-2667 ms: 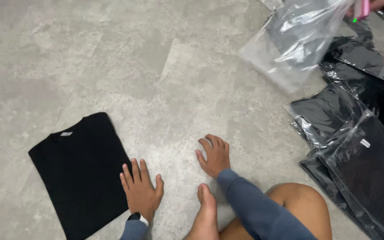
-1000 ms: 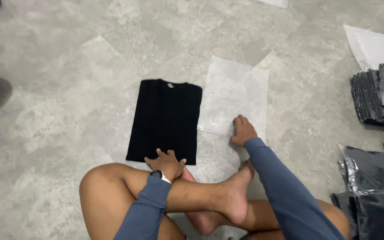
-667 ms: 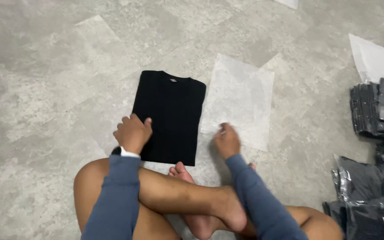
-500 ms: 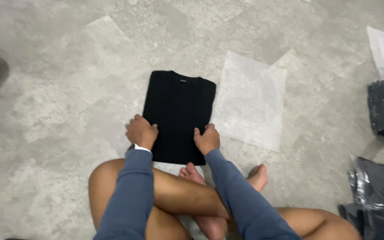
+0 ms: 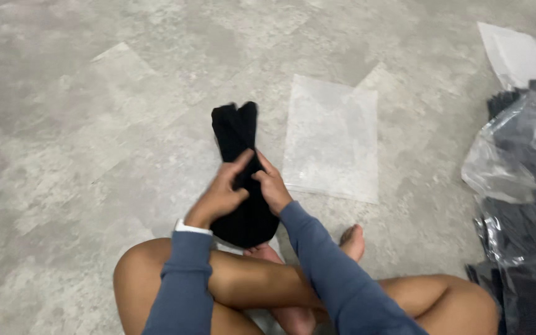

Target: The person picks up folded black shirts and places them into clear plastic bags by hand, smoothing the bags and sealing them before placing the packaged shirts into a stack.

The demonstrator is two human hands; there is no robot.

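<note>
While the black shirt (image 5: 242,180) is already folded into a long narrow bundle, it is not yet flat or bagged: both hands pinch it at its middle, lifted a little off the grey floor (image 5: 82,124). The left hand (image 5: 218,197) closes on the cloth from one side, thumb and forefinger gripping the fold; the right hand (image 5: 272,186) meets it from the other side, fingers curled tight on the same spot. Beyond the fingertips the top end of the shirt stands up in two loose lobes; below the palms the thicker end hangs down toward the crossed bare legs (image 5: 262,291).

Just right of the right-hand fingers, apart from the shirt, a clear flat bag (image 5: 333,139) lies empty on the floor. As I judge it, the folding is mostly done, and the bag remains unfilled. Farther right, well away from the hands, sit bagged dark garments (image 5: 522,186) in a heap, with more flat bags (image 5: 516,56) behind them.
</note>
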